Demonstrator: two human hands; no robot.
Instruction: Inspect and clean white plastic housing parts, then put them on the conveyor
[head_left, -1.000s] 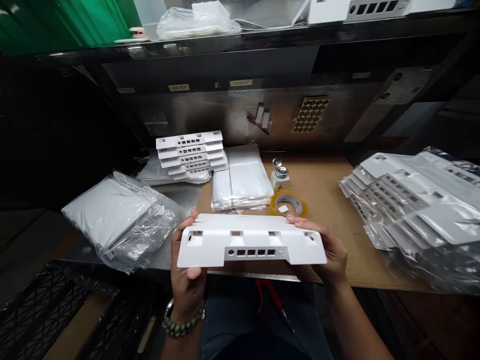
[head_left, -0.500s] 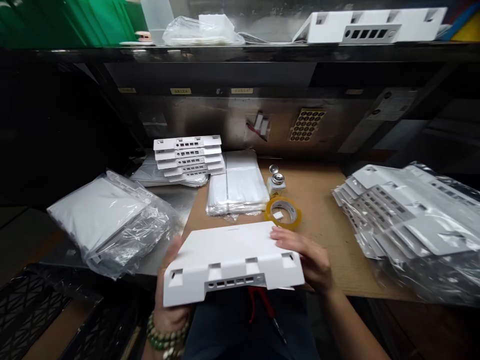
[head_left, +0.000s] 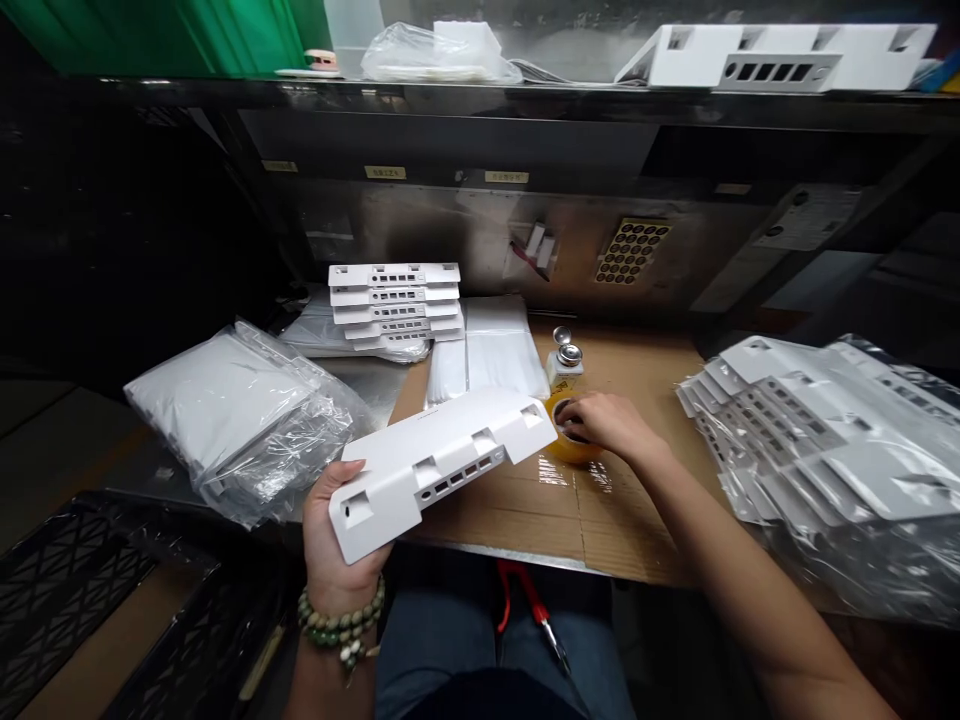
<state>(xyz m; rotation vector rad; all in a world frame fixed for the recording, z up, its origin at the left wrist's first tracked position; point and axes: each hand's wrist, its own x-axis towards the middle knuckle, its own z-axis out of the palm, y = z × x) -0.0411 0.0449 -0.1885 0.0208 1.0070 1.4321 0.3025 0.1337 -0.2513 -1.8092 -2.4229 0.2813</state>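
My left hand [head_left: 341,520] grips the left end of a white plastic housing [head_left: 442,445], thumb on top. The housing has a row of port cut-outs and several square recesses along its near edge, and it tilts up to the right. My right hand [head_left: 600,425] reaches into the middle of a yellow tape roll [head_left: 568,450], its fingers bent and pressed together. Those fingertips hide whatever they touch inside the roll. Just behind the roll stands a small bottle [head_left: 564,372] with a metal top and its lid raised.
Stacked white housings [head_left: 396,300] stand at the back left beside flat plastic bags [head_left: 499,345]. Bagged housings [head_left: 225,410] lie left, and more bagged housings [head_left: 817,430] lie right. Overhead runs a metal shelf [head_left: 480,105]. Red-handled pliers [head_left: 534,600] rest at my lap.
My right hand has let go of the housing's right end and moved into the tape roll, over the small white piece there. The housing has turned and tilted in my left hand.
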